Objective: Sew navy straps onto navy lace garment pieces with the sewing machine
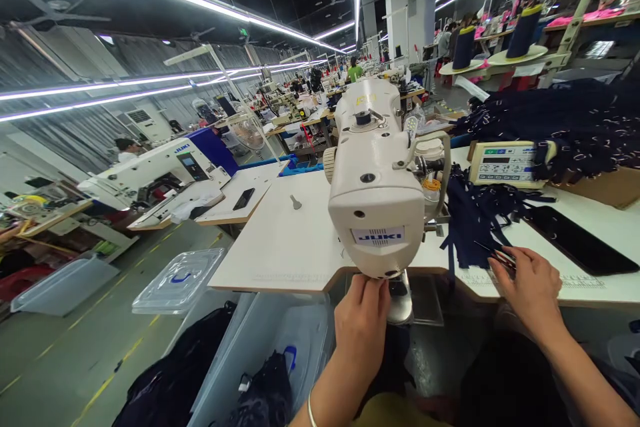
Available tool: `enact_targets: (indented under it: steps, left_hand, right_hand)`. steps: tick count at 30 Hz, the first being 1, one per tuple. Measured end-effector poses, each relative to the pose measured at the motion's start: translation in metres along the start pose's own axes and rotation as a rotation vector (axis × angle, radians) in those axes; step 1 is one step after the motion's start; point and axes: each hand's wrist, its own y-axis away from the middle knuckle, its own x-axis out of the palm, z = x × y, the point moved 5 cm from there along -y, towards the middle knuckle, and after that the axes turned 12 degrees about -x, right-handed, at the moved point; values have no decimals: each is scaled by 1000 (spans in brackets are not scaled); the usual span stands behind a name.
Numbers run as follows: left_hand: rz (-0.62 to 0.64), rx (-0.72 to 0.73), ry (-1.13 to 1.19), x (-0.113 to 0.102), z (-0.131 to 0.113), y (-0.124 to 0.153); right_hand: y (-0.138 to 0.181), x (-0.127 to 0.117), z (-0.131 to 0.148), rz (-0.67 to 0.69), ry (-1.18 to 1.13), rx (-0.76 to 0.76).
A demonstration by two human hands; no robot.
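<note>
A white JUKI sewing machine (377, 180) stands in front of me. Under its head, my left hand (363, 317) has its fingers pinched together close to the needle area; what they hold, if anything, is hidden. On the right, my right hand (533, 287) is closed around small thread snips (506, 262), their thin points directed left. Just beyond those points lies a pile of navy fabric straps (467, 227) on the white table (280, 247).
A black phone-like slab (583, 237) and a control panel (513, 163) are at the right. Behind them heaps a mass of navy straps with metal rings (560, 120). Below left stands a clear plastic bin (320, 327) holding dark fabric. A small metal piece (295, 202) lies on the table.
</note>
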Motion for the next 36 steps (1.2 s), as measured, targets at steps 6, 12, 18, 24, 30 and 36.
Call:
enact_targets:
  steps: [6, 12, 18, 24, 30, 36]
  left_hand:
    - [-6, -10, -13, 1, -1, 1]
    - [-28, -5, -13, 2, -1, 1]
    - [-65, 3, -39, 2, -1, -1]
    - [-71, -3, -54, 3, -3, -2]
    - [-107, 25, -17, 2, -4, -1]
    - [-97, 22, 15, 3, -2, 0]
  right_hand:
    - [2, 6, -4, -10, -30, -31]
    - [2, -2, 4, -40, -67, -26]
    - [-12, -50, 64, -83, -188, -47]
    - [-30, -81, 172, 190, -895, -264]
    - [-41, -72, 214, 182, -1059, -183]
    - [-43, -69, 215, 155, -1106, -153]
